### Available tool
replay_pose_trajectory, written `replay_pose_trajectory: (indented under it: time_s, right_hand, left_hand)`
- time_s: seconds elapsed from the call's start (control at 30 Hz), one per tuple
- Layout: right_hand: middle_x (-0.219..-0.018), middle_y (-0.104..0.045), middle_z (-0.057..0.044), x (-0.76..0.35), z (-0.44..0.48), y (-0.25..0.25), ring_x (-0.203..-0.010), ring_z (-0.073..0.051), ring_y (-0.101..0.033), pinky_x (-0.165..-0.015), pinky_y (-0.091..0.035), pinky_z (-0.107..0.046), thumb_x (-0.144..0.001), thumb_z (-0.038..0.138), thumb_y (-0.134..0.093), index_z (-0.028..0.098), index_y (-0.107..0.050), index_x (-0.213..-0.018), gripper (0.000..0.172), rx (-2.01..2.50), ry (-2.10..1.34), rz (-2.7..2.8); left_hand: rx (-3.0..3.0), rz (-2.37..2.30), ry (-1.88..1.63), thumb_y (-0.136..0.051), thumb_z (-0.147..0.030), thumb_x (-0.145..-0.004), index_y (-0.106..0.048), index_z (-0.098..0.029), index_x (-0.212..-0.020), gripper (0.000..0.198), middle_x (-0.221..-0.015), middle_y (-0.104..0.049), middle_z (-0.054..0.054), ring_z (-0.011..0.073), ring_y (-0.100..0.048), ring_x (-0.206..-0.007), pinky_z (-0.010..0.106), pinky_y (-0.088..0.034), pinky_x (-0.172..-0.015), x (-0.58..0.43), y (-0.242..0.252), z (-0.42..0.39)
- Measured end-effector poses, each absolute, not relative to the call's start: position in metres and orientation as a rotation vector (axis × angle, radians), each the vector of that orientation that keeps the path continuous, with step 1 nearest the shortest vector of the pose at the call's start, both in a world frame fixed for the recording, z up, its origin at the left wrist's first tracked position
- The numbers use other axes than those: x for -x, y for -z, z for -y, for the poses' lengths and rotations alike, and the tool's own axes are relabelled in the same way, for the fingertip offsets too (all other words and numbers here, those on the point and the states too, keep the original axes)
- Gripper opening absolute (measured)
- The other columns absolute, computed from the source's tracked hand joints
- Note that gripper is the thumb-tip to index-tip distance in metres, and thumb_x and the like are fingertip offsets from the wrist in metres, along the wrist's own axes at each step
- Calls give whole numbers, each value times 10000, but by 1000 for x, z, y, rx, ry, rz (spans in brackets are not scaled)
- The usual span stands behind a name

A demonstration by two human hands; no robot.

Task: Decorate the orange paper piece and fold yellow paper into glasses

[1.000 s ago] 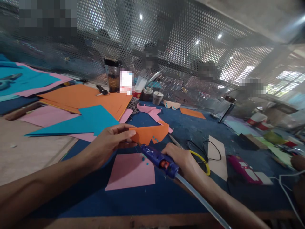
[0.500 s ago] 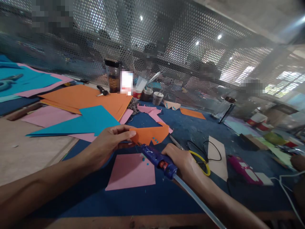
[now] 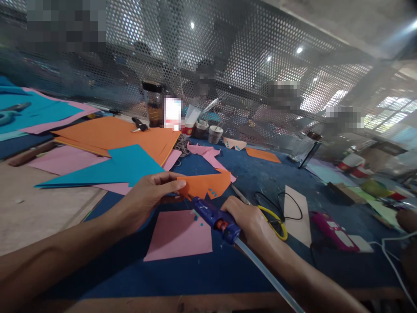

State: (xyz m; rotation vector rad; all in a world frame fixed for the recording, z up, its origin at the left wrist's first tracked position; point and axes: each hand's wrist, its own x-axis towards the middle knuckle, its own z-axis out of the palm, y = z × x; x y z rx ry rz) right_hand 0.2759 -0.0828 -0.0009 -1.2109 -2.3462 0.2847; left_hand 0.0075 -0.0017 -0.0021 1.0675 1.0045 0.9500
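Note:
My left hand (image 3: 153, 193) pinches an orange paper cut-out (image 3: 208, 183) with small blue dots, holding it just above the blue mat (image 3: 208, 269). My right hand (image 3: 249, 217) grips a blue hot glue gun (image 3: 213, 217) with a clear glue stick (image 3: 263, 271) trailing from its back. The gun's nozzle touches the lower left edge of the cut-out, close to my left thumb. Under both lies a pink paper square (image 3: 180, 234) with a few blue specks.
Orange (image 3: 120, 132), teal (image 3: 114, 167) and pink sheets (image 3: 65, 158) pile up on the left. Yellow-handled scissors (image 3: 270, 221) and a black cable (image 3: 283, 204) lie to the right. Jars and cups (image 3: 195, 124) stand by a perforated metal screen (image 3: 247, 78). A magenta tool (image 3: 330, 228) sits further right.
The glue gun and my right hand have slid slightly left and up toward the cut-out. My left hand holds the orange paper nearly still.

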Motion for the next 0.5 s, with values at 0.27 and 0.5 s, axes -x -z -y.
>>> replay_pose_trajectory:
  time_s: [0.27,0.5]
  right_hand:
    - [-888,-563,21,-275,84,3,-703,-147,-542,-637,-293,-266,-801,71,-574,240,-478,-983,266,1168,-281,2339]
    - [-882,-546,19,-275,84,0,-711,-151,-515,-649,-286,-276,-815,75,-552,239,-467,-977,246,1176,-300,2333]
  left_hand:
    - [-1042,-1017,-943,-932,-447,-700,-825,-235,-986,372,-951,-809,52,212,-736,-853,317,-629,-773,-9,1,2]
    - [-1051,-1010,-936,-937,-448,-691,-830,-242,-961,356,-938,-806,44,197,-734,-838,293,-628,-765,-8,0,3]
